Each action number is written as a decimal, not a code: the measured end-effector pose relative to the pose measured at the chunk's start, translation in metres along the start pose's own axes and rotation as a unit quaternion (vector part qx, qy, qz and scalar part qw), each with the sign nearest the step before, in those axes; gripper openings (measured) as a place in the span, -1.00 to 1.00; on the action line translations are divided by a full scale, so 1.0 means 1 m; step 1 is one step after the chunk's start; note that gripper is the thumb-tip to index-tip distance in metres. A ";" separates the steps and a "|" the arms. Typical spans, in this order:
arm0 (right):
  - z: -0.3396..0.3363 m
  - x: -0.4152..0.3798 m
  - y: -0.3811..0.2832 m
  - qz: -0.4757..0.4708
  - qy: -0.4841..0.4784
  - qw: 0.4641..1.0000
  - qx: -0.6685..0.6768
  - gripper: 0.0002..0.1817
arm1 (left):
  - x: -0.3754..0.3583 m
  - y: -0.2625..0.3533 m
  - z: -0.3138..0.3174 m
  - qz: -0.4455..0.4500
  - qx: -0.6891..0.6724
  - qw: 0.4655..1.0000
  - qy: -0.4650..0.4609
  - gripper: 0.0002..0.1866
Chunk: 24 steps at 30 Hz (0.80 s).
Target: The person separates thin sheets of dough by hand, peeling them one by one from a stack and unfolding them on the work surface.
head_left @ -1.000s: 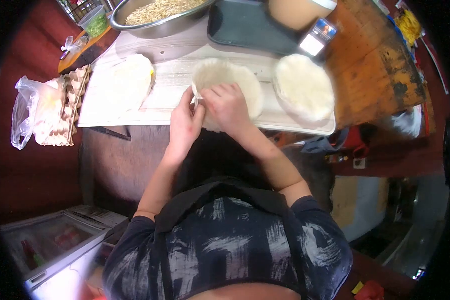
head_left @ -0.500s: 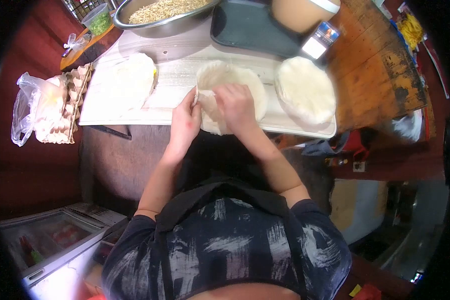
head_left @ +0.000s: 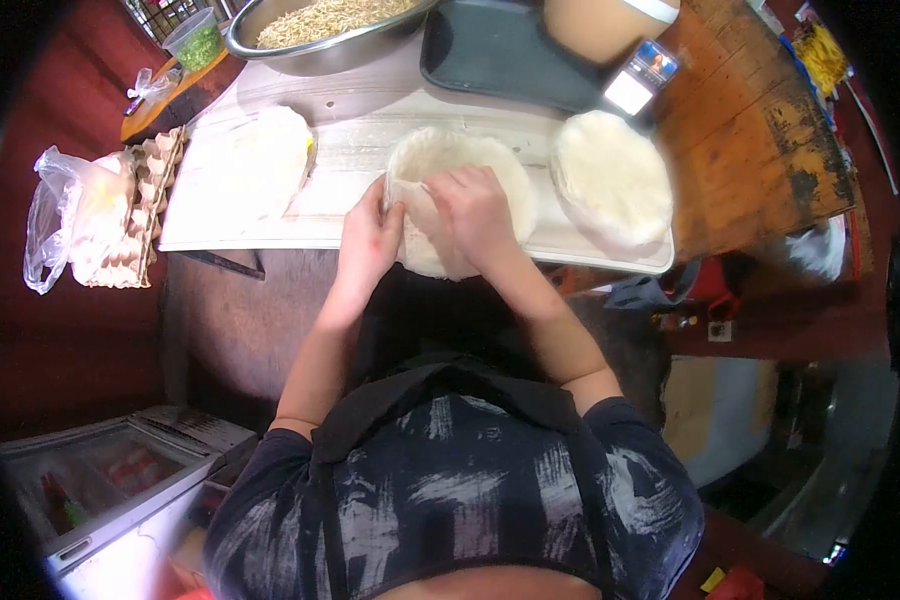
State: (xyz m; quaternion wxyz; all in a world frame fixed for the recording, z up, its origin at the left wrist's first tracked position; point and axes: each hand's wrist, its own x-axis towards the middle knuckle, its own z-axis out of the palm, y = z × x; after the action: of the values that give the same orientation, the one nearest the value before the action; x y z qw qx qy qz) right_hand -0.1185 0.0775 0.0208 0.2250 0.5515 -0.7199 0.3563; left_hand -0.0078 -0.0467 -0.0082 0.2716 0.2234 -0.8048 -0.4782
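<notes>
A round stack of thin pale wrapper sheets (head_left: 510, 185) lies at the middle of the board's near edge. My left hand (head_left: 372, 235) pinches the left edge of the sheets, its thumb and fingers closed on them. My right hand (head_left: 472, 210) is closed on a lifted flap of the top sheet, which stands up between the two hands. To the right lies another round pale stack (head_left: 612, 178). A bright, overexposed pale pile (head_left: 270, 160) sits on the left.
Behind the board (head_left: 355, 105) stand a metal bowl of shredded filling (head_left: 325, 58), a dark tray (head_left: 500, 60) and a tan tub (head_left: 605, 25). A small box (head_left: 642, 78) is near the tub. Egg cartons (head_left: 150, 200) and a plastic bag (head_left: 75, 205) lie left.
The lifted flap between my hands looks larger and has come further up from the stack. Both hands have shifted only slightly.
</notes>
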 end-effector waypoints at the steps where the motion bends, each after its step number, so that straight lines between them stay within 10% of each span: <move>1: 0.001 0.000 0.002 0.009 0.009 1.000 -0.002 -0.86 | -0.001 0.002 -0.001 0.001 0.000 1.000 0.000 -0.61; 24: -0.006 0.000 -0.010 0.035 -0.057 0.997 0.039 -0.93 | 0.000 -0.004 -0.003 -0.005 -0.047 0.998 -0.036 -0.60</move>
State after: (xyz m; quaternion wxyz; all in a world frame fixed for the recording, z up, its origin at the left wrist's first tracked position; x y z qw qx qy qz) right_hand -0.1094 0.0802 0.0274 0.1496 0.5539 -0.7360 0.3594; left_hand -0.0058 -0.0504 -0.0103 0.2496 0.1973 -0.7897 -0.5245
